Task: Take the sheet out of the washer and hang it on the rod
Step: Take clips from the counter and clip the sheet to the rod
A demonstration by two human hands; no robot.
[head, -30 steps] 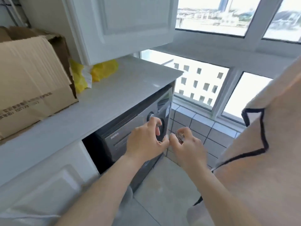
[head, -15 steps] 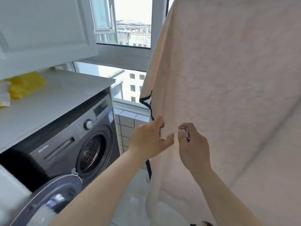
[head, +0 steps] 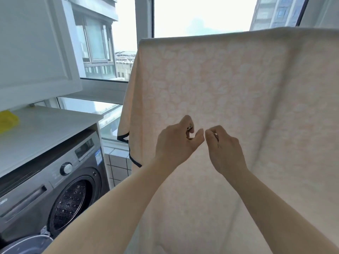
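A peach sheet [head: 229, 79] with a dark trimmed edge hangs draped over a rod, which its top fold hides. It fills the right side of the head view. My left hand [head: 176, 142] and my right hand [head: 225, 149] are raised close together in front of the sheet, fingers curled in and thumbs nearly touching. Neither hand plainly grips the cloth. At lower left stands the grey washer [head: 36, 189], its door [head: 27, 244] swung open and its drum [head: 69, 204] showing only bare metal.
A white counter [head: 45, 129] runs over the washer, with a yellow bag [head: 7, 120] at its left end. A white wall cabinet [head: 33, 48] hangs above it. Windows [head: 192, 15] and a tiled sill [head: 117, 162] lie behind the sheet.
The view has swung right and up, from the washer and counter to the hanging sheet. Both hands keep the same curled pose close together.
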